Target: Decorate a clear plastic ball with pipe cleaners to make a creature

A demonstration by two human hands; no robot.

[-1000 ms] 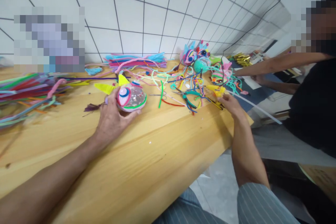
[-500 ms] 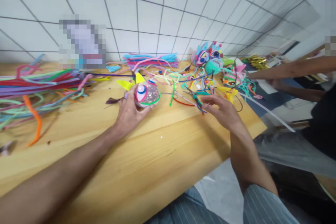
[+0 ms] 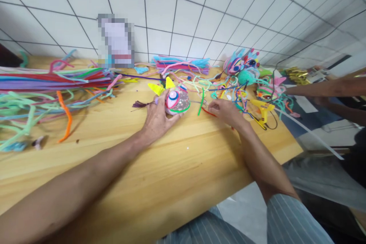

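Observation:
My left hand (image 3: 157, 119) is wrapped round a round glittery craft fish (image 3: 177, 101) with a big pink and blue eye, yellow fins and a purple tuft tail, resting on the wooden table (image 3: 171, 175). My right hand (image 3: 225, 111) lies just right of the fish, fingers curled down onto a tangle of pipe cleaners (image 3: 225, 91); what they pinch is hidden. A green pipe cleaner (image 3: 201, 101) and a red one lie between the two hands.
Long bundles of coloured pipe cleaners (image 3: 51, 84) cover the table's left. More craft fish (image 3: 241, 65) stand at the back right. A yellow glue gun (image 3: 263, 109) lies near the right edge. Another person's arms (image 3: 323, 89) reach in from the right.
My right hand has moved left from the glue gun at the table's edge to the pipe cleaners beside the fish. My left hand stays on the fish. The camera has turned left.

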